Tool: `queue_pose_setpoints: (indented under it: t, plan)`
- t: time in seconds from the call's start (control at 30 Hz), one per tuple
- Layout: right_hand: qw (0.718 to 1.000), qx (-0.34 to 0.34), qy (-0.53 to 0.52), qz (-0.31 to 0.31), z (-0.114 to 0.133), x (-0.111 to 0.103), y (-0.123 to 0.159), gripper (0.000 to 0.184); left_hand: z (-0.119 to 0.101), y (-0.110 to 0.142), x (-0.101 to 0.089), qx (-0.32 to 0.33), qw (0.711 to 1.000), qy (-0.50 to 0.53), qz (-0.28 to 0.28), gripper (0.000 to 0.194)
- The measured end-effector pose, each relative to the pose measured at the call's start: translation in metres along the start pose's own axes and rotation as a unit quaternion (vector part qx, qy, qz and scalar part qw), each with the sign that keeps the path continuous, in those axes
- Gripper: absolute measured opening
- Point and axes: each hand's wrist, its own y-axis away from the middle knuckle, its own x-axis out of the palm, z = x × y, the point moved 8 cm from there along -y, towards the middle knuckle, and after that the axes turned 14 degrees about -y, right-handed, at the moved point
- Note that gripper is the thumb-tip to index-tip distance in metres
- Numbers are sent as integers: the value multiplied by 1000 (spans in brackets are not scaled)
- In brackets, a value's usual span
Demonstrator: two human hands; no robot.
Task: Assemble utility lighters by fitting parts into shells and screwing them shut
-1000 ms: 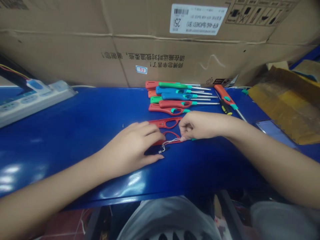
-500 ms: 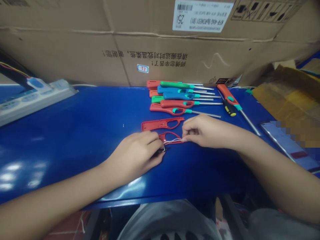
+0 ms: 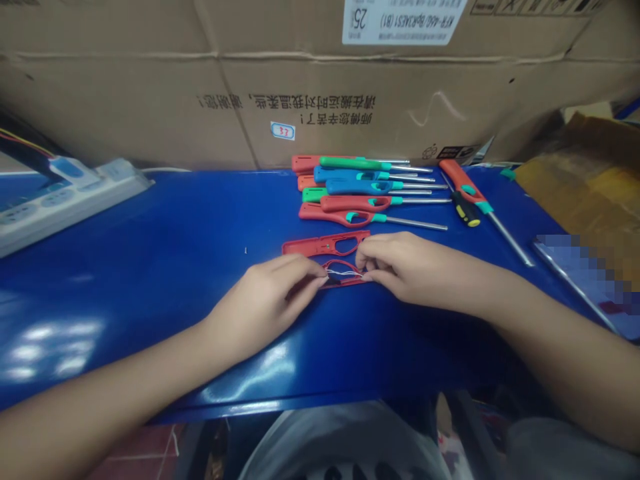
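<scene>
Two red lighter handle halves lie on the blue table. The upper half point(image 3: 305, 247) shows its hollow inside; the lower half point(image 3: 345, 283) sits closer to me, partly covered by my hands. Thin white wires point(image 3: 343, 273) stretch across its trigger opening. My left hand point(image 3: 267, 297) is closed in a pinch at their left end, beside a small black part point(image 3: 332, 281). At the right end, my right hand point(image 3: 400, 267) pinches the wires with thumb and fingers, its knuckles close to the upper half.
Several red, green and blue stick lighters point(image 3: 360, 187) lie in a pile behind. An orange lighter point(image 3: 480, 200) and a black-yellow screwdriver point(image 3: 465, 208) are to the right. A tiny screw point(image 3: 245, 251), power strip point(image 3: 70, 200), cardboard box point(image 3: 165, 113) and a flat device point(image 3: 580, 280) surround the area.
My left hand has lifted slightly up, and its fingers now pinch at the wires' left end. The wires have moved up over the lower half's opening. The view has shifted slightly.
</scene>
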Motion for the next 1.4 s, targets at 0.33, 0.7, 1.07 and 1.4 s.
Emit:
queue_pose_setpoints:
  t: [0.33, 0.7, 1.07, 1.4]
  plan:
    - [998, -38, 12, 44, 9, 8, 2, 26, 9, -7, 5, -87, 957, 277, 27, 13]
    - [997, -56, 32, 42, 9, 8, 2, 26, 0, -4, 0, -38, 976, 212, 9, 22]
    - [998, -48, 29, 39, 8, 9, 2, 23, 17, -10, -10, 20, 999, -17, -25, 15]
    - [998, -43, 31, 39, 5, 9, 2, 21, 15, -8, 0, 35, 998, -46, -21, 20]
